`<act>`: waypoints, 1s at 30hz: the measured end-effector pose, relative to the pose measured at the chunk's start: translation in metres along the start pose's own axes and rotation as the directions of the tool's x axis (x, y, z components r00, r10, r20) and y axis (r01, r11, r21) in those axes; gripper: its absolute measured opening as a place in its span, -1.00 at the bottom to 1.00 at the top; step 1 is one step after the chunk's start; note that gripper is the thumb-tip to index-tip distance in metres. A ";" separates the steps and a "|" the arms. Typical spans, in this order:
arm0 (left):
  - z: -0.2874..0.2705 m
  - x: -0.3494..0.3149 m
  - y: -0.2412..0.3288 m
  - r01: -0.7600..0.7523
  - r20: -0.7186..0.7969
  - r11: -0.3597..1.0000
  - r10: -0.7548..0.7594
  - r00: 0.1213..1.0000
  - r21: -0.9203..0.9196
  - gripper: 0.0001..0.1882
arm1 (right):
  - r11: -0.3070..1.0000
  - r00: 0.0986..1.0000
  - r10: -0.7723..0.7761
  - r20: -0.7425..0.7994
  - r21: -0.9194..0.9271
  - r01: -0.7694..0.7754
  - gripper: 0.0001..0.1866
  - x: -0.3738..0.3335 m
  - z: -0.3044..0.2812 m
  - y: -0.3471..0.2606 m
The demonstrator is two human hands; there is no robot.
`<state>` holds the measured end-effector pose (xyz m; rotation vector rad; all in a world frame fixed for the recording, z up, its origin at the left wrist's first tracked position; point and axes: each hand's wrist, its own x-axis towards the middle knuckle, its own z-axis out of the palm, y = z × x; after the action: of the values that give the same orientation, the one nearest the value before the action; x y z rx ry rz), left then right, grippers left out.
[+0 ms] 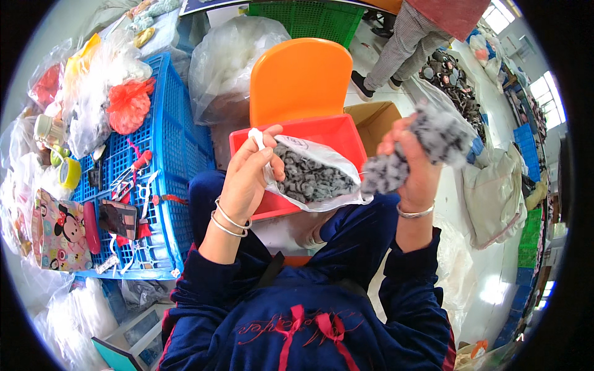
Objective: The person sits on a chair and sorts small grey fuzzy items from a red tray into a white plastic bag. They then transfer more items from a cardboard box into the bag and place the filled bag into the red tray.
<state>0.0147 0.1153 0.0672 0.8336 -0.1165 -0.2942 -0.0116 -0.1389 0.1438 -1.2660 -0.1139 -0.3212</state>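
Note:
A white plastic bag [337,201] lies open-mouthed across a red plastic bin [340,128] in front of my knees. Inside it are several small grey-and-black fuzzy pieces [315,178]. My left hand [250,166] grips the bag's left edge, fingers curled over the rim. To the right of the bag, my right hand [416,170] is raised and closed around grey-and-black spotted plush pieces [440,135], which stick out on both sides of the fist. The outer end of this plush is blurred. Its lower left end hangs beside the bag's right edge.
Behind the bin stands an orange chair [301,80], with a cardboard box [377,120] to its right. On my left, a blue crate [167,204] carries scissors [127,176], yellow tape [70,173] and a phone [119,219]. Another person [408,43] stands at the far right, near piled dark plush [447,74].

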 end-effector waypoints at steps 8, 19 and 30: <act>-0.011 -0.016 0.017 0.006 -0.074 0.998 -0.002 0.997 0.063 -0.77 | 0.637 0.717 0.576 0.392 -0.765 -0.094 -0.57 -0.003 0.046 0.115; -0.039 -0.046 0.028 -0.041 -0.091 0.999 0.039 0.995 -0.024 -0.40 | 0.699 0.747 0.639 0.184 -0.544 -0.464 -0.70 0.027 0.007 0.152; -0.008 -0.041 0.034 -0.066 -0.090 0.997 0.063 0.994 -0.027 -0.41 | 0.803 0.808 0.511 0.294 -0.498 -0.327 -0.73 0.016 0.082 0.147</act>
<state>-0.0156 0.1550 0.0874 0.8099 -0.0554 -0.1973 0.0549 -0.0249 0.0377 -1.7430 -0.1174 0.3539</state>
